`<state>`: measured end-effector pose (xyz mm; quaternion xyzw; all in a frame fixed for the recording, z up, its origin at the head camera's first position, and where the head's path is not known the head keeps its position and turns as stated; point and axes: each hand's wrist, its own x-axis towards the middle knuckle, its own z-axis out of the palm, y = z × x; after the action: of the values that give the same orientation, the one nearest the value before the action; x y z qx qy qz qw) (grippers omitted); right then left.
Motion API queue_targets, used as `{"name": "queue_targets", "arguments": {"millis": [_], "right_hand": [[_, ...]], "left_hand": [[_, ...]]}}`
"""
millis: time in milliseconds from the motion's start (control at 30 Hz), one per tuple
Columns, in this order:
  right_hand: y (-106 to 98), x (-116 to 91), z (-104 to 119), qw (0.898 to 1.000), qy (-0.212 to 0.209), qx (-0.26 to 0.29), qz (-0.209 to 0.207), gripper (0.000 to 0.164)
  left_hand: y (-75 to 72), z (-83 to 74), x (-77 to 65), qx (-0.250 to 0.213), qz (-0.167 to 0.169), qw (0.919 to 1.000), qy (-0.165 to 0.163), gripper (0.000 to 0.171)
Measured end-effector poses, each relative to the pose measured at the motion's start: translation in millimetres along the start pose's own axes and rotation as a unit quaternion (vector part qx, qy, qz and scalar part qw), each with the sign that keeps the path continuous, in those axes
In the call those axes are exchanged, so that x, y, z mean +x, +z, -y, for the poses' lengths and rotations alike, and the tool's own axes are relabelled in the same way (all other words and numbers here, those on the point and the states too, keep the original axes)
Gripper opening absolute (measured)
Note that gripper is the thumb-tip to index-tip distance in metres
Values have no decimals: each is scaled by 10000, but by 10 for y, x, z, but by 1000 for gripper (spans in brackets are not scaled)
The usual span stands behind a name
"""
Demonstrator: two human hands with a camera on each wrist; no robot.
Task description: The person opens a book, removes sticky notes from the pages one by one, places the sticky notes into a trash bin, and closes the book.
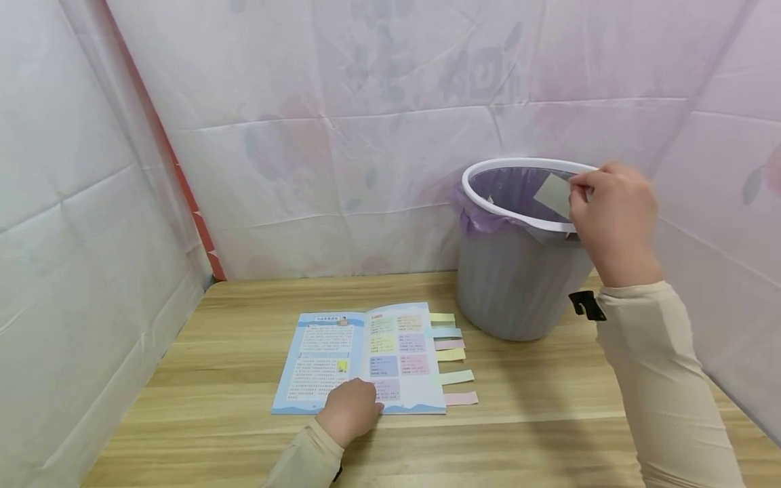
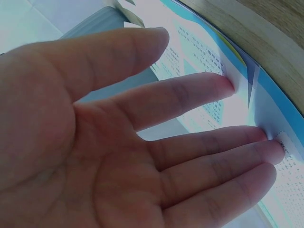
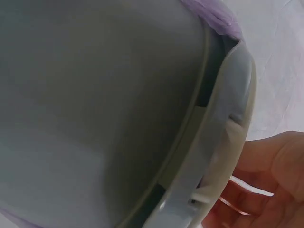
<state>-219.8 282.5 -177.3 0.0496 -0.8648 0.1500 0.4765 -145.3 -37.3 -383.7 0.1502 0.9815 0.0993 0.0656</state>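
Observation:
An open booklet (image 1: 317, 339) lies on the table, with several coloured paper strips (image 1: 457, 377) sticking out past its right edge. My left hand (image 1: 350, 410) rests on the lower middle of its pages. In the left wrist view that hand's fingers (image 2: 190, 185) are extended, their tips at the printed page. Over the mouth of a grey trash bin (image 1: 518, 291), my right hand (image 1: 616, 224) pinches a pale greenish slip of paper (image 1: 552, 195). The right wrist view shows part of the right hand (image 3: 270, 185) beyond the bin's rim (image 3: 240, 85); the slip is hidden there.
A purple liner bag (image 1: 478, 220) is folded over the bin's white rim (image 1: 472, 181). The bin stands on the wooden table (image 1: 232, 346) at the back right, beside the booklet. Pale patterned cloth (image 1: 390, 169) hangs behind and at both sides.

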Motion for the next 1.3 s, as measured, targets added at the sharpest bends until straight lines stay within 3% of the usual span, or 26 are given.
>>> {"name": "queue_targets", "arguments": {"millis": [233, 400, 500, 567, 633, 767, 900, 1000, 1100, 1300], "right_hand": [[-16, -3, -3, 9975, 408, -195, 541, 27], [-21, -22, 24, 9979, 401, -152, 483, 27], [-28, -50, 81, 9995, 222, -34, 213, 26], [-31, -83, 136, 9998, -129, 138, -68, 24], [-25, -135, 199, 9956, -771, 434, -315, 21], [65, -322, 356, 9687, -2202, 1088, -347, 19], [259, -620, 485, 9387, -3131, 1435, 163, 24], [447, -871, 523, 9206, -3522, 1530, 701, 24], [621, -1111, 513, 9111, -3609, 1476, 1338, 21], [857, -1505, 404, 8959, -3293, 1251, 2705, 18]], "left_hand": [[-2, -4, -1, 1, 14, 10000, -31, 29], [5, 1, 23, -34, 57, 10000, -49, 29], [18, 9, 33, -42, 60, 10000, -46, 29], [26, 13, 43, -45, 74, 10000, -50, 28], [47, 25, 59, -17, 99, 9999, -32, 28], [34, 28, 58, -25, 93, 9999, -98, 27], [-21, 6, 23, -60, 53, 9998, -178, 29], [-36, -5, 8, -75, 69, 9997, -202, 29], [-40, -12, -5, -47, 78, 9998, -201, 29], [-41, -20, -22, 26, 98, 9998, -185, 29]]}}
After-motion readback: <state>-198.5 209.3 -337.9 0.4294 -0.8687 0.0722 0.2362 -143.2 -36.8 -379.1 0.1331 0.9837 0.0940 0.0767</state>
